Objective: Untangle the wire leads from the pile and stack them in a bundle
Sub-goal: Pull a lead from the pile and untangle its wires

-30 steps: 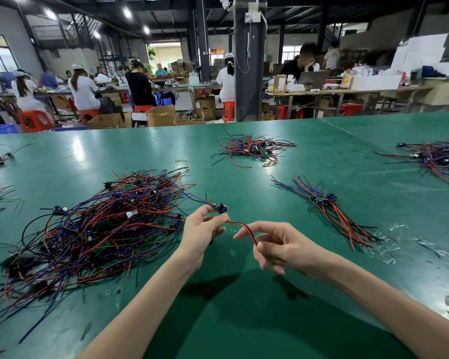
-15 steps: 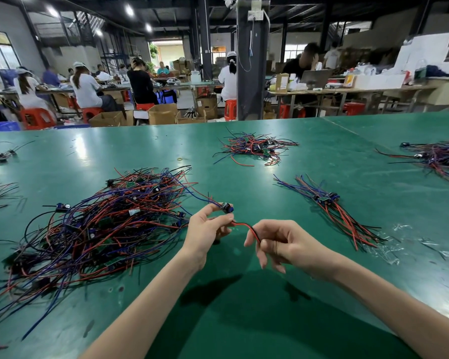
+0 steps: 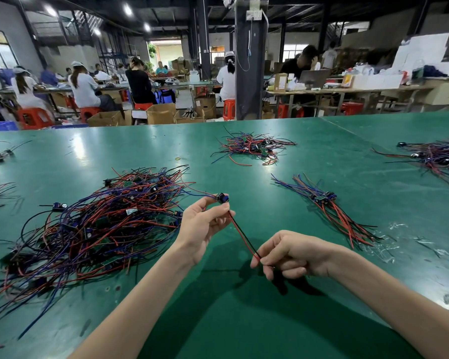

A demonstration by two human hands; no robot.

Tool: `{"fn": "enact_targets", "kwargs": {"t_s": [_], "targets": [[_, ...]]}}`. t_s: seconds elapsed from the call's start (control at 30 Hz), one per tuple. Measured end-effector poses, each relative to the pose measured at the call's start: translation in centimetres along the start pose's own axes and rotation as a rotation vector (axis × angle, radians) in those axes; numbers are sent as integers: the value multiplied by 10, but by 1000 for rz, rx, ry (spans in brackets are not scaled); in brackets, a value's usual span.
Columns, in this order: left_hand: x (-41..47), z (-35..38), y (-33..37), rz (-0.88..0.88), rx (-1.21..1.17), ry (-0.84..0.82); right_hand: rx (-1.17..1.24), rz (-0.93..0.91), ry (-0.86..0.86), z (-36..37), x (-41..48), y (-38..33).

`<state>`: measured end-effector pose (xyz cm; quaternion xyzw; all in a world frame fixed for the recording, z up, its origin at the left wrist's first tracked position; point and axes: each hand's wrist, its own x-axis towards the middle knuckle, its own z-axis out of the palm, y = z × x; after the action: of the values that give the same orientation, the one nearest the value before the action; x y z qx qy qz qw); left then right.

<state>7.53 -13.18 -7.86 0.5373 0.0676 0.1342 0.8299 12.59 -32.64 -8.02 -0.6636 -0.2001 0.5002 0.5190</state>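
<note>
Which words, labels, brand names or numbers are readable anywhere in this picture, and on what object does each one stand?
No text can be read here.
White tag in the wire pile: any print is too small to read.
Brown carton in the background: any label on it is blurred.
Yellow box in the background: its markings are blurred.
</note>
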Motion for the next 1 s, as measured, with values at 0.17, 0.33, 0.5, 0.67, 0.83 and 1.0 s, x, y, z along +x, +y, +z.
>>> {"fn": "enact_targets", "kwargs": {"t_s": [0.17, 0.33, 0.5, 0.67, 0.83, 1.0], "targets": [[-3, 3, 3, 6, -57, 2, 61, 30, 16, -2, 1, 0], [-2, 5, 0, 7, -55, 23, -23, 0, 100, -2, 4, 2], [3, -3, -1, 100, 59, 178, -99, -117, -4, -1, -2, 1], [2, -4, -7, 172, 155, 245, -164, -289, -131, 8, -7, -1], [3, -3, -11, 164, 169, 243, -117, -329, -180, 11, -8, -1], [5, -6, -11, 112, 175, 243, -137, -305, -171, 10, -7, 0]]}}
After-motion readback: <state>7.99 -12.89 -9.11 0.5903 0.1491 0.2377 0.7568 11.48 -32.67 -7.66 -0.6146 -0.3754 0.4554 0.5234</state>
